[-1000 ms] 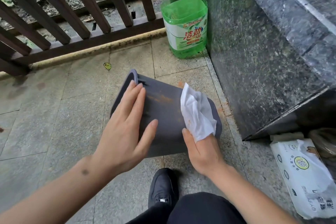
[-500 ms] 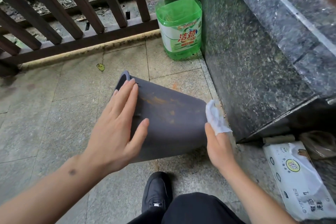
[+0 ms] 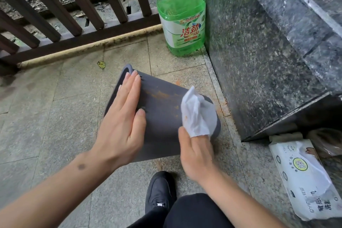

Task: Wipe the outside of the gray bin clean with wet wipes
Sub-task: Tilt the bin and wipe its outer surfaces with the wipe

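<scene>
The left hand is lying flat, steadying the light, stiff bin; the right hand is pinching a soft wipe against it.

The right hand's fingers are hidden under the white wipe. The left hand covers part of the bin's side. The wipes pack runs off the lower right edge, its print too small to read. The stone wall at upper right is blurred.
</scene>
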